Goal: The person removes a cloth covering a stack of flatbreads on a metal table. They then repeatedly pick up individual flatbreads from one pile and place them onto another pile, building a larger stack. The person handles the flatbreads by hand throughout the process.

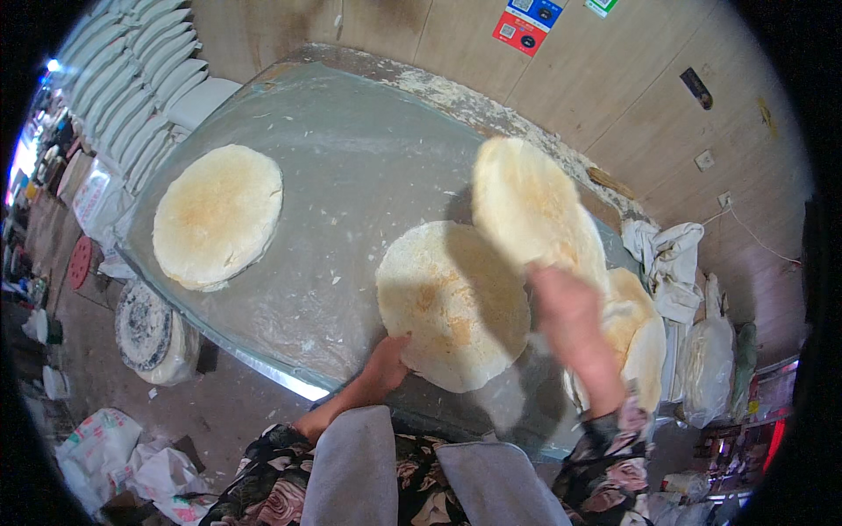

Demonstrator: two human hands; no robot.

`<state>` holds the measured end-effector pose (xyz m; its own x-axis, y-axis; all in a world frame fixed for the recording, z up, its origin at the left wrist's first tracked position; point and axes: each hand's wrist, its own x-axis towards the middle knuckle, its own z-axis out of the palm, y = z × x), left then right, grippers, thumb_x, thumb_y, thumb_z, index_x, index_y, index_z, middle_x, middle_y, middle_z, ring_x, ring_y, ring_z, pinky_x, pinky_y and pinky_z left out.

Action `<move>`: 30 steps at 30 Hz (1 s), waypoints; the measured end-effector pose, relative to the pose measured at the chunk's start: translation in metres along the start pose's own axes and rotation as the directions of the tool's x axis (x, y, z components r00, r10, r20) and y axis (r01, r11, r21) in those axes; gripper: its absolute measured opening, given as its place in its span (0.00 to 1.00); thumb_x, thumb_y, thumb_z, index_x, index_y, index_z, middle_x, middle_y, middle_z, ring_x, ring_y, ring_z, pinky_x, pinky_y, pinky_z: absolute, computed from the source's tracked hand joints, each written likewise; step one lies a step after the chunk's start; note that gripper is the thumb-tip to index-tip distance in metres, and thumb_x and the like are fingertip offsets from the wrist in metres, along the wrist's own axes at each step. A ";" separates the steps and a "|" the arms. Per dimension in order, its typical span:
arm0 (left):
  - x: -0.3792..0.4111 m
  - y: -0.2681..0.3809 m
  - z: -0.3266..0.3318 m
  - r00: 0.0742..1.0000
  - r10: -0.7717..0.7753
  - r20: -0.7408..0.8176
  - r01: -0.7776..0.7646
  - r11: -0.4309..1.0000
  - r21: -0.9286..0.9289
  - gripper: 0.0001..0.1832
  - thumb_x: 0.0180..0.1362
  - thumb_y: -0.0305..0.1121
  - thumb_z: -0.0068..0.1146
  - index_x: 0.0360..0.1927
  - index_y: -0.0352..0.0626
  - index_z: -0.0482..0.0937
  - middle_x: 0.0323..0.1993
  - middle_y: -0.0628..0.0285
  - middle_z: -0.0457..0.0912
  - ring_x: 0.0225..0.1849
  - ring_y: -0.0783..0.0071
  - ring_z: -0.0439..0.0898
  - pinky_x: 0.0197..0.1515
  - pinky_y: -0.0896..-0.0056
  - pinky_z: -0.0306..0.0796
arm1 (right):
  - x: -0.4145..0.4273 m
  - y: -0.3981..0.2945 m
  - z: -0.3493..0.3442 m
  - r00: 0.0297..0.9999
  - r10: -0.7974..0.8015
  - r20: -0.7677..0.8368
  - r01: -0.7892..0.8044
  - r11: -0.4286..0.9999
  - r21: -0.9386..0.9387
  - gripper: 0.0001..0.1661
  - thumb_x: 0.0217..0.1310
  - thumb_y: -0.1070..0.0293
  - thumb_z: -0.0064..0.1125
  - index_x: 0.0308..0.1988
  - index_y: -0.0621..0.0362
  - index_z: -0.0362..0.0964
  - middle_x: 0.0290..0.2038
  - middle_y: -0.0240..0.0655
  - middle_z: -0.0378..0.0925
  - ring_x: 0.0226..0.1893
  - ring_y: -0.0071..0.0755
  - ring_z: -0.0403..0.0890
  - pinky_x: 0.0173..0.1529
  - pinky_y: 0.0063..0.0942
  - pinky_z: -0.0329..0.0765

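Observation:
My left hand (388,365) grips the near-left edge of a browned round flatbread (454,302) in front of me, fingers hidden underneath. Higher up and to the right, my right hand (566,302) pinches another flatbread (526,200) by its near edge; both are blurred. That bread is tilted and casts a shadow over the one at my left hand. Behind my right forearm, more flatbreads (635,332) rest at the right end of the table. A separate pile of round flatbread (220,214) lies on the table's left part.
A grey plastic sheet covers the table (329,151), which meets a panelled wall (592,72). White sacks (125,79) are stacked at the far left. A round stool (148,329) stands by the left edge. White cloth (671,263) and plastic bags (707,368) sit at the right.

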<state>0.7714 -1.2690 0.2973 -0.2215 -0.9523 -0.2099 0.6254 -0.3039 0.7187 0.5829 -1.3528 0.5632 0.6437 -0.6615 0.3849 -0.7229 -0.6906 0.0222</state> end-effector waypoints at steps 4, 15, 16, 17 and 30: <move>-0.002 0.015 0.021 0.991 0.050 0.123 -0.090 0.933 0.349 0.16 0.65 0.31 0.43 0.52 0.33 0.70 0.49 0.53 0.77 0.53 0.60 0.75 0.56 0.60 0.68 | -0.073 -0.033 0.136 0.981 -0.021 0.192 0.000 0.994 0.111 0.14 0.51 0.69 0.51 0.41 0.57 0.67 0.25 0.40 0.72 0.26 0.45 0.75 0.31 0.41 0.72; -0.011 0.003 0.012 0.964 -0.241 0.112 0.263 0.923 -0.280 0.22 0.65 0.46 0.40 0.54 0.42 0.69 0.50 0.57 0.76 0.53 0.63 0.74 0.53 0.58 0.67 | -0.084 -0.069 0.150 0.960 0.060 0.273 -0.150 0.936 0.320 0.24 0.49 0.71 0.55 0.50 0.59 0.68 0.34 0.46 0.74 0.36 0.55 0.75 0.40 0.42 0.74; -0.008 0.011 0.018 0.963 -0.248 0.105 0.268 0.926 -0.266 0.22 0.65 0.47 0.41 0.54 0.42 0.68 0.51 0.57 0.75 0.53 0.63 0.74 0.53 0.59 0.67 | -0.080 -0.053 0.153 0.949 0.107 0.297 -0.208 0.919 0.335 0.23 0.49 0.72 0.55 0.49 0.59 0.69 0.34 0.46 0.75 0.37 0.55 0.76 0.41 0.42 0.74; -0.005 0.015 0.022 0.961 -0.257 0.099 0.274 0.928 -0.253 0.22 0.65 0.47 0.41 0.55 0.43 0.68 0.51 0.57 0.75 0.54 0.63 0.73 0.53 0.59 0.66 | -0.074 -0.036 0.151 0.934 0.153 0.322 -0.267 0.898 0.349 0.23 0.48 0.73 0.55 0.48 0.59 0.71 0.35 0.46 0.75 0.37 0.55 0.76 0.41 0.42 0.74; 0.039 0.042 -0.027 0.995 0.092 -0.042 -0.101 0.933 -0.345 0.26 0.65 0.41 0.47 0.62 0.36 0.62 0.56 0.50 0.73 0.58 0.59 0.72 0.60 0.58 0.64 | -0.021 0.086 0.011 0.745 0.617 0.255 -0.179 -0.183 0.967 0.29 0.41 0.83 0.52 0.50 0.67 0.65 0.48 0.45 0.75 0.46 0.39 0.79 0.54 0.35 0.75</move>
<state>0.8093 -1.3198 0.3017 -0.1314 -0.9766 -0.1701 0.8641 -0.1969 0.4632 0.5100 -1.4017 0.5471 0.0977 -0.9931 0.0652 0.2597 -0.0378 -0.9650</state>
